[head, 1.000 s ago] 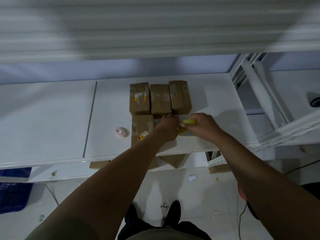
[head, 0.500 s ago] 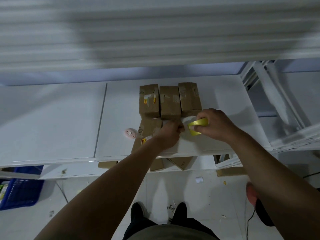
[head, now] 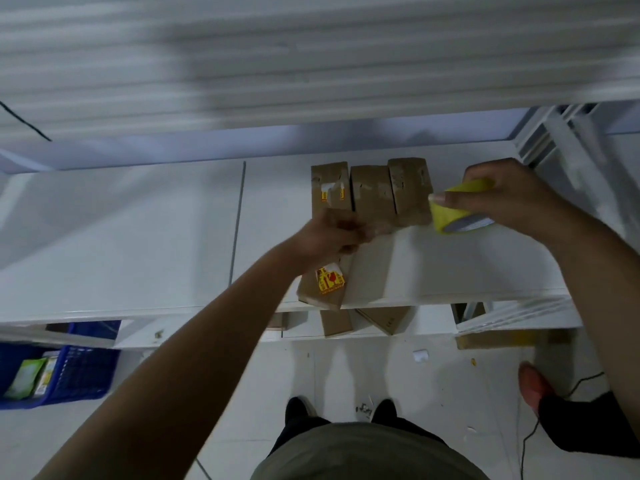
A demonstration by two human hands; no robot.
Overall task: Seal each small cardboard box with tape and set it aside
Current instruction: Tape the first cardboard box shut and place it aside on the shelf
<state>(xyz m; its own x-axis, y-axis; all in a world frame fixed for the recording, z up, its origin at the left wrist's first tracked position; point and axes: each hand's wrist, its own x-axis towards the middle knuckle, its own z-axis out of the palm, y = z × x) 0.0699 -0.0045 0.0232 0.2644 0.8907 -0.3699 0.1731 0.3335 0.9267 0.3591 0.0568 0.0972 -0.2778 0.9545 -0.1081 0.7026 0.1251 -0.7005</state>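
Three small cardboard boxes (head: 370,194) stand side by side at the back of the white shelf (head: 467,265). In front of them lies another cardboard box (head: 325,287) with a yellow and red sticker, its near end at the shelf's front edge. My left hand (head: 332,237) grips the far end of this box. My right hand (head: 502,199) holds a yellow tape roll (head: 453,211) lifted to the right of the three boxes. A clear strip of tape seems to run from the roll toward the left hand, blurred.
Below the shelf, more cardboard boxes (head: 381,318) lie on a lower level. A blue crate (head: 69,368) stands on the floor at left. My shoes (head: 339,410) are on the white floor. Another person's foot (head: 533,382) and a cable are at right.
My right hand has moved the tape roll up and to the right, away from the left hand. The left hand stays on the front box. The view shifted down.
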